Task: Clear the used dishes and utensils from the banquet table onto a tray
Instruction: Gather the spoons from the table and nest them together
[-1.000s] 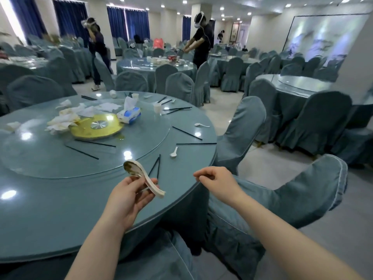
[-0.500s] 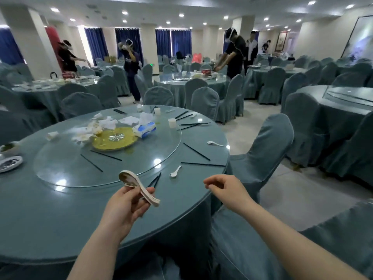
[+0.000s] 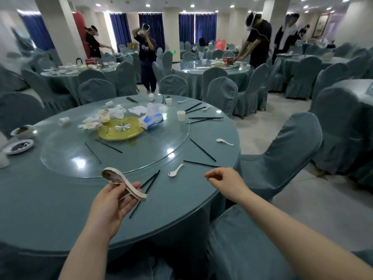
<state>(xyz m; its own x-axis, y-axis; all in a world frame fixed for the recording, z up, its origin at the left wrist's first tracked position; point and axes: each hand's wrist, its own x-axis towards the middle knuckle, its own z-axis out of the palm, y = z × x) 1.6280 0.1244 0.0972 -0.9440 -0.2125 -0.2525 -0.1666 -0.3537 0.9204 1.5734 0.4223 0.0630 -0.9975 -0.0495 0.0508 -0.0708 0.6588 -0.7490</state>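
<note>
A: Where's the stacked spoons [image 3: 124, 181]?
B: In the left hand [image 3: 113, 201], held above the near edge of the tabletop [image 3: 50, 199]. Fingers [image 3: 132, 186] curl round the handles, bowls point up-left, look dirty.
A: Right hand [image 3: 226, 183]?
B: Hovers over the tabletop edge, near a chair [image 3: 282, 158]. Fingers curled in, thumb & forefinger close together; holds nothing I can see.
A: What's nearest on the tabletop?
B: Pair of black chopsticks [image 3: 148, 183], partly under the spoons in view. Just right of them a white spoon [image 3: 175, 171], lying flat. Single chopstick [image 3: 201, 164] beyond the right hand, another [image 3: 202, 149] angled by it.
A: Further out?
B: 2nd white spoon [image 3: 224, 141] near the right rim. Glass turntable [image 3: 121, 158] in the middle w/ two loose chopsticks [image 3: 101, 149] on it, a yellow plate [image 3: 121, 129], tissue pack [image 3: 151, 121] touching the plate's right side, crumpled napkins [image 3: 101, 119] to its left.
A: Cups?
B: White cup [image 3: 181, 115] by the turntable's far right, another [image 3: 168, 101] behind. Dirty plate [image 3: 17, 146] & bowl [image 3: 22, 131] at far left.
A: Rest of the room?
B: Other covered tables, chairs, people standing at them.
</note>
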